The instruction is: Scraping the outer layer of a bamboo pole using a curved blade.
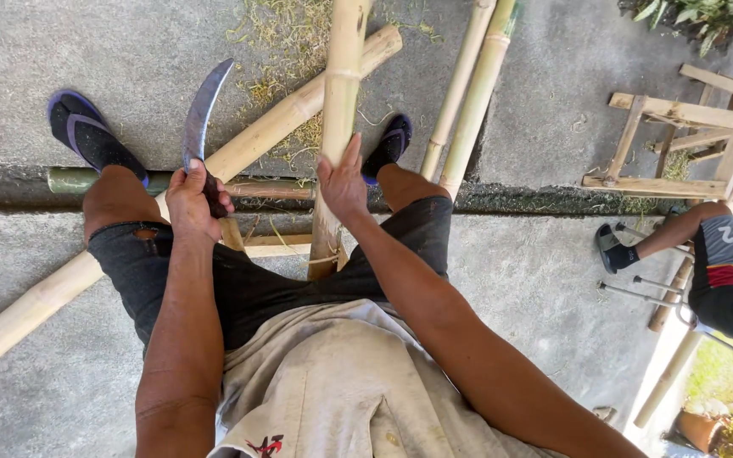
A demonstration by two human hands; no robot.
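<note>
Head view, looking down on a seated person at work over a grey concrete floor (519,263). The left hand (198,201) is closed round the dark handle of a curved, dull-grey steel blade (202,108), whose tip points away from the body. The right hand (343,182) lies with fingers extended along a pale yellow bamboo pole (338,110), pressed against it rather than wrapped around; this pole runs between the knees, its near end resting at the lap. The two hands are well apart, each on its own object. A second, thicker pale bamboo pole (273,127) crosses diagonally beneath the first and passes under the left thigh. Two thinner yellow-green bamboo stems (468,93) lie side by side to the right of the held pole. A short green bamboo section (74,179) lies in the dark joint across the floor. Straw-coloured bamboo shavings (286,51) are scattered on the concrete around the poles. The feet wear black flip-flops with blue straps (86,131). At far right stand a light wooden slatted frame (680,144) and another person (723,271), seated, partly out of view, beside a metal crutch (651,293).
</note>
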